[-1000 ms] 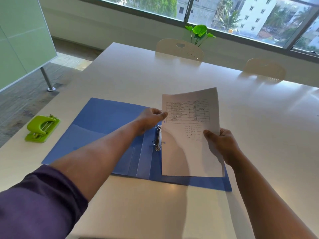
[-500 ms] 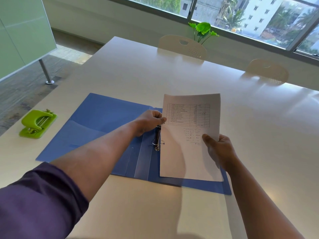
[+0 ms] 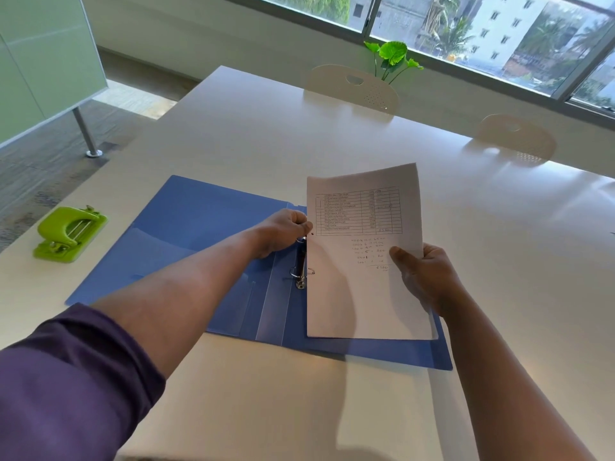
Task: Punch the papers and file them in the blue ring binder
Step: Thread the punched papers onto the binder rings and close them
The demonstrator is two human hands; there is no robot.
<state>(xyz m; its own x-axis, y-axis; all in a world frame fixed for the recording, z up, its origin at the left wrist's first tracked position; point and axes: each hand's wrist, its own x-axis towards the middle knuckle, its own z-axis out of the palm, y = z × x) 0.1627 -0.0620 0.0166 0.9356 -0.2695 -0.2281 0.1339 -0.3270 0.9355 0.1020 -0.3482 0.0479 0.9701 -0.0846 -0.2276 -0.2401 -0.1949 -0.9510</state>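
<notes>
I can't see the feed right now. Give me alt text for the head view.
Both hands hold a printed paper over the open blue ring binder on a white table: the left hand pinches its punched edge near the rings, the right hand grips its right side. A green hole punch sits far left.

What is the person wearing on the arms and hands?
The left arm has a purple sleeve pushed up above the elbow. The right arm shows no sleeve in view. The left hand and right hand are bare: no gloves, rings or watch visible.
</notes>
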